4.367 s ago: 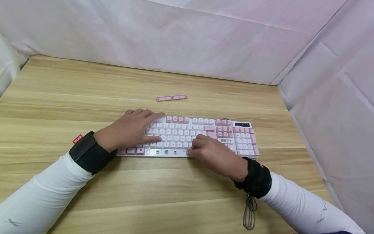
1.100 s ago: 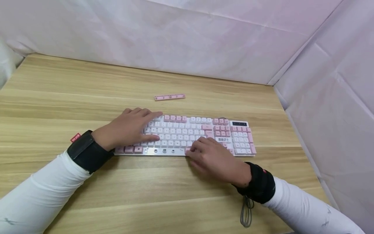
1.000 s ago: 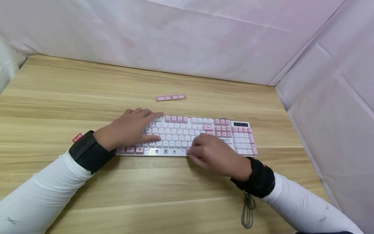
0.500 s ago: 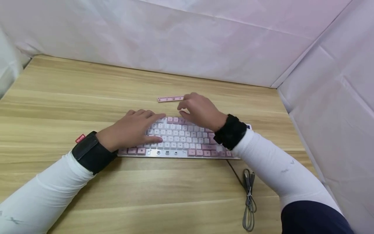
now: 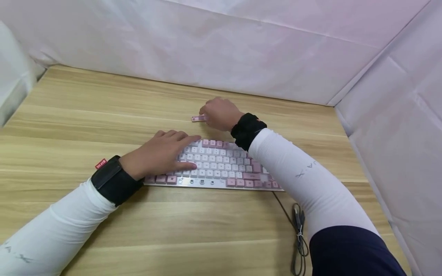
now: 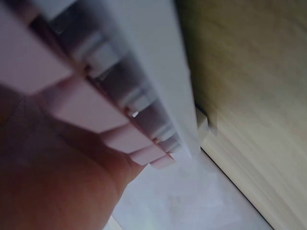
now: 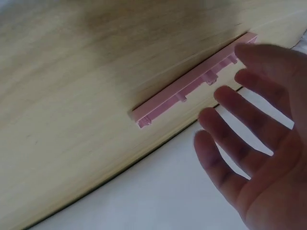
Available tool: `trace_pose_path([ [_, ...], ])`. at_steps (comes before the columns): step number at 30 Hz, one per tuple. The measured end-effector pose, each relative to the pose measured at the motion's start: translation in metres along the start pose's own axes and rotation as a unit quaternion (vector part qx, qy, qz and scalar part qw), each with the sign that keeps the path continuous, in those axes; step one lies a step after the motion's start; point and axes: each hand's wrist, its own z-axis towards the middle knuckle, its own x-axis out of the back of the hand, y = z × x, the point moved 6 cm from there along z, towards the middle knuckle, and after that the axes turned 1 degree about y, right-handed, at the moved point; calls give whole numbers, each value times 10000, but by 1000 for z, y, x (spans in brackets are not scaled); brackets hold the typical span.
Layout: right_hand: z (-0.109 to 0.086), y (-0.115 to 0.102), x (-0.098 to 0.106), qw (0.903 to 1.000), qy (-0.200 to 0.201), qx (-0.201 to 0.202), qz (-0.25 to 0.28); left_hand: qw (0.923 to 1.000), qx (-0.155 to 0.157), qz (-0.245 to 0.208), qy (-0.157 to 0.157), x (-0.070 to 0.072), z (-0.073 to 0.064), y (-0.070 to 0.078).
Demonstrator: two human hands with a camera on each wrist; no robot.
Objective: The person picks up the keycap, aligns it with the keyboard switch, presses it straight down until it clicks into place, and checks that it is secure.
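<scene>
A white keyboard (image 5: 221, 161) with white and pink keycaps lies on the wooden table. My left hand (image 5: 162, 155) rests across its left end, fingers spread over the keys; the left wrist view shows the palm right at the pink keycaps (image 6: 88, 108). Beyond the keyboard, my right hand (image 5: 221, 113) is over the long pink space bar keycap (image 5: 198, 119) and hides its right part. In the right wrist view that keycap (image 7: 192, 81) lies underside up, its stems showing, with the thumb overlapping one end and the fingers loosely bent beside it.
The keyboard's cable (image 5: 299, 234) is bundled on the table (image 5: 165, 230) at the front right, near the right sleeve. White sheeting (image 5: 207, 42) hangs along the back and right edges. The right forearm covers the keyboard's right portion.
My right hand has left the keys at the keyboard's lower edge and moved away from me to the loose space bar keycap. My left hand stays on the keyboard.
</scene>
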Motion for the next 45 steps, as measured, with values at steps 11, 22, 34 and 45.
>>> trace_pose_path([
  [11,6,4,-9,9995,-264,-145,-100,10000,-57,64,-15,1,2,2],
  [22,9,5,-12,9991,-339,-191,-186,10000,-45,80,-28,1,1,2],
  [34,7,5,-12,9991,-305,-236,-180,9999,-32,115,-21,0,2,1],
  [45,-22,21,2,9969,273,-345,657,9999,-2,113,-43,0,4,0],
])
